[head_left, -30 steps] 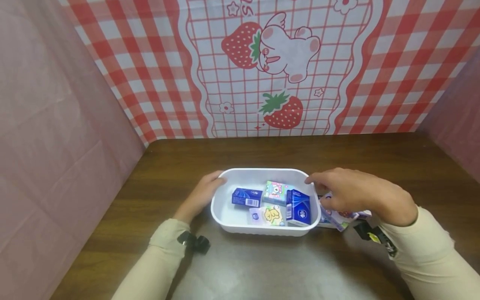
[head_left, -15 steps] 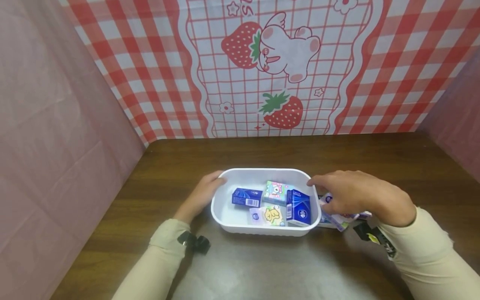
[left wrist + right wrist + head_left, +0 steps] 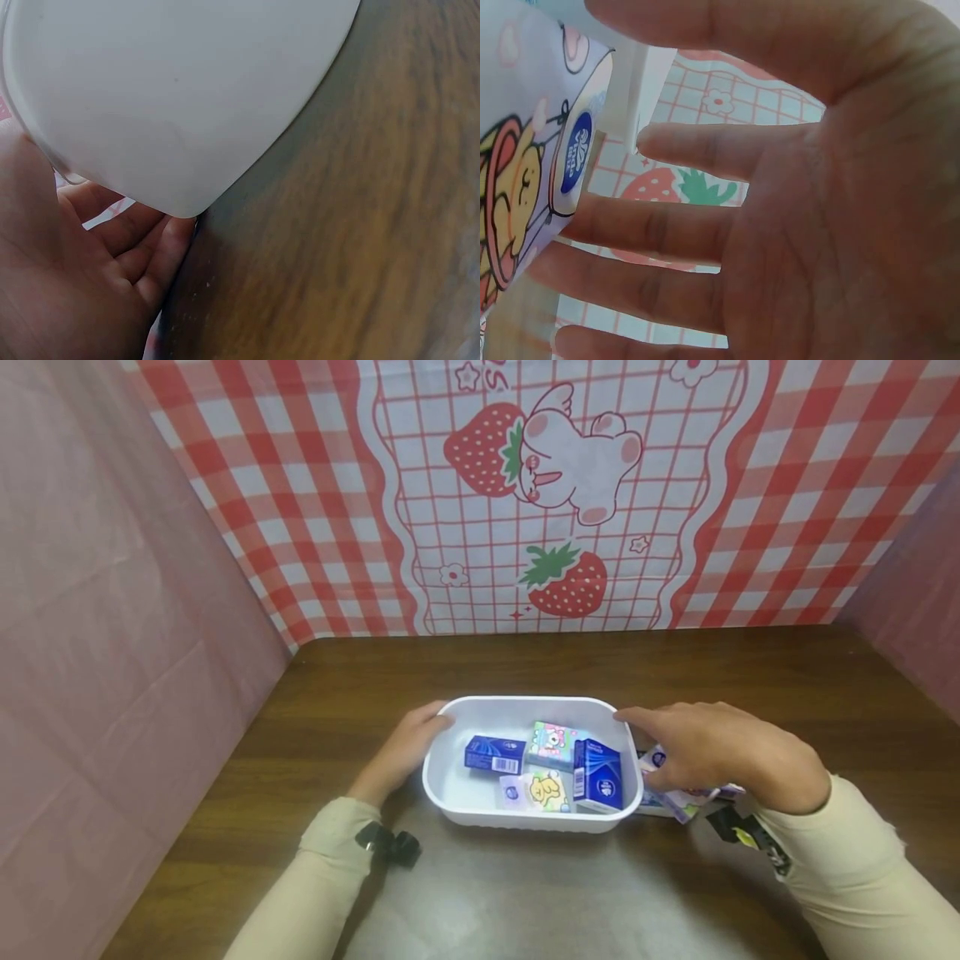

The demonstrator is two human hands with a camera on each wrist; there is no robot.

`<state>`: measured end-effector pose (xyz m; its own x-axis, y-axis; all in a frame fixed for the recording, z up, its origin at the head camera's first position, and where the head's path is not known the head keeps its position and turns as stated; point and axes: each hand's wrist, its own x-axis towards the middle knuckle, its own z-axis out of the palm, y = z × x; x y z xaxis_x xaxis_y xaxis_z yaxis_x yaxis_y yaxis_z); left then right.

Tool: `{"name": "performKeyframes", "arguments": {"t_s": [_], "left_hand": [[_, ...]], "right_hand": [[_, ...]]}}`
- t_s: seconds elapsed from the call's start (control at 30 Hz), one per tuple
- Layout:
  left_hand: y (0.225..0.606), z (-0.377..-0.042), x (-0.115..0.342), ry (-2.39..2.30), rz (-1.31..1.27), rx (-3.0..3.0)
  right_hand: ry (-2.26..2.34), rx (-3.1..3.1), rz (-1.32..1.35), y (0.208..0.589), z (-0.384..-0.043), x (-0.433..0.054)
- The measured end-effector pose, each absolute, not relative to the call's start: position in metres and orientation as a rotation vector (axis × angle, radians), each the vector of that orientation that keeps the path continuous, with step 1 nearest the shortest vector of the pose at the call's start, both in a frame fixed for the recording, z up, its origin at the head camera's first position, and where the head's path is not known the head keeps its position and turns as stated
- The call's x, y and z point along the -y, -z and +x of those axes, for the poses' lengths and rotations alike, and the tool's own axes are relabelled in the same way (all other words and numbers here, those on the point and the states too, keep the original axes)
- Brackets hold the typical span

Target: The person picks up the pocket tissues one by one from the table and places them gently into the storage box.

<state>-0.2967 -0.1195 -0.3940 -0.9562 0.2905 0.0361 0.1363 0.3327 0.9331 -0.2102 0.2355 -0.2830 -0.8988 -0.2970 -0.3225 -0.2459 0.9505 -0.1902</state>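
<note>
A white plastic tub (image 3: 525, 819) stands on the table in the head view. My left hand (image 3: 405, 743) grips its left end, thumb over the rim and fingers along the outside wall. In the tub lie two dark blue boxes (image 3: 597, 777), a pink-and-green cartoon pack (image 3: 551, 739) and a yellow-bear tissue pack (image 3: 543, 791). My right hand (image 3: 712, 752) is at the tub's right end, the index fingertip touching the rim. In the right wrist view its fingers stretch out straight, and some tips pass behind a purple printed tissue pack (image 3: 525, 142).
More tissue packs (image 3: 678, 800) lie against the tub's right side, partly under my right hand. The brown wooden table (image 3: 360, 681) meets a red checked strawberry cloth (image 3: 322, 527) at the back. Pink cloth (image 3: 135, 568) hangs at the left.
My right hand has shifted a tiny bit to the right along the tub's rim. My left hand, the tub and its contents stay in place.
</note>
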Motion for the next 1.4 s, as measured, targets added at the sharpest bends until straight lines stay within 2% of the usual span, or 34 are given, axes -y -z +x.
{"name": "performKeyframes", "arguments": {"t_s": [1.4], "left_hand": [[0.3917,-0.2949,0.1198,-1.686,0.369,-2.441]], "right_hand": [[0.254,-2.685,-0.319,0.2875,-0.2126,-0.2331]]}}
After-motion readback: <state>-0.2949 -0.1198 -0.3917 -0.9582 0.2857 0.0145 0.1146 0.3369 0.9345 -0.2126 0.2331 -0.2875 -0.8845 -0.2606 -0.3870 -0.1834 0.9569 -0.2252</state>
